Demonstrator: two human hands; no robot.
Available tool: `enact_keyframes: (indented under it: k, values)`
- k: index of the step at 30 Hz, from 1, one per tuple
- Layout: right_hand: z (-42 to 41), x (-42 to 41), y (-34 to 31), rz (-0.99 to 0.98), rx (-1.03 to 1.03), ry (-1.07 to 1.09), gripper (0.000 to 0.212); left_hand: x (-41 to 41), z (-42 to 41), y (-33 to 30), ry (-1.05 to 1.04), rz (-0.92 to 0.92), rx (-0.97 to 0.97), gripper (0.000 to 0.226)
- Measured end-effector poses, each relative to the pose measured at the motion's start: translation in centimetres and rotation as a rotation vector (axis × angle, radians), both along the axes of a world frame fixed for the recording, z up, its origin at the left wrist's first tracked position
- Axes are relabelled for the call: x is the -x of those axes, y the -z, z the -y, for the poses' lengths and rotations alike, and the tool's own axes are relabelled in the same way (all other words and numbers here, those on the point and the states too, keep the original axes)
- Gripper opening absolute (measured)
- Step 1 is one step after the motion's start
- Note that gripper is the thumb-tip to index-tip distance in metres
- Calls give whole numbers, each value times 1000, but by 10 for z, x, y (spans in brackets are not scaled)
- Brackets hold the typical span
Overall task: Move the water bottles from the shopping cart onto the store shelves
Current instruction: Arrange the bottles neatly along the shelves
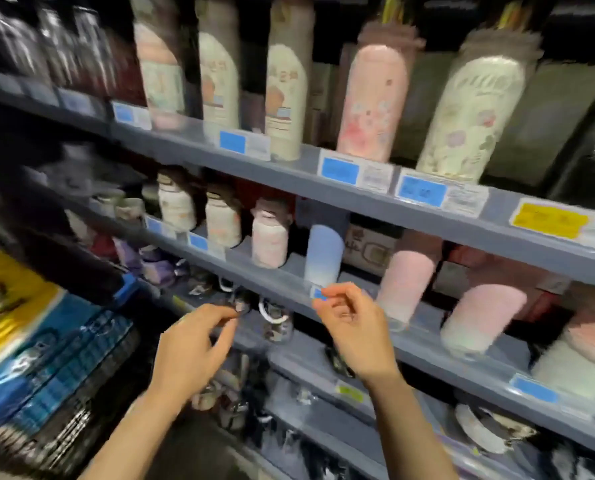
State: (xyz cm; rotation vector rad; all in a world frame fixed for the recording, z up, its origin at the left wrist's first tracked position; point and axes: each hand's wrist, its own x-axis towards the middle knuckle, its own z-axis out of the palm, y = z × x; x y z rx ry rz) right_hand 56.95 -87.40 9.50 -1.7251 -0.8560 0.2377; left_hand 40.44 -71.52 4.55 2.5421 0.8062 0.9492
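Observation:
Grey store shelves (pixel 324 188) fill the view, tilted and blurred. The middle shelf carries a pale blue bottle (pixel 324 254) and pink bottles (pixel 407 282) to its right. My right hand (pixel 351 327) hovers just in front of that shelf's edge below the blue bottle, fingers loosely curled and holding nothing. My left hand (pixel 195 344) is lower and to the left, fingers also loosely curled and empty. The shopping cart (pixel 64 393), with a blue rim and dark mesh, sits at the lower left.
Tall cream and pink bottles (pixel 369 98) line the top shelf, with blue price tags (pixel 339 171) along the edges. Small dark items crowd the lower shelves. A yellow and blue package (pixel 8 306) lies by the cart at the left.

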Motion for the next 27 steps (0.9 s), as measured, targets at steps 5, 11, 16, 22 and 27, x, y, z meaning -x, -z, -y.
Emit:
enact_keyframes:
  k: [5,11,16,22,27]
  values:
    - [-86,31,24,-38,121,-37,15,48,-72,18,-60,-67,151,32]
    - [-159,44,34,140,259,-26,8,63,-130,38,-120,-47,280,14]
    - [-234,39,47,207,213,-68,19,53,-202,38,-126,-3,238,34]
    - [-322,26,53,386,194,-84,52,-15,-328,32,-56,-66,127,94]
    - [-371,10,30,565,190,-28,54,-46,-393,60,-78,-220,74,118]
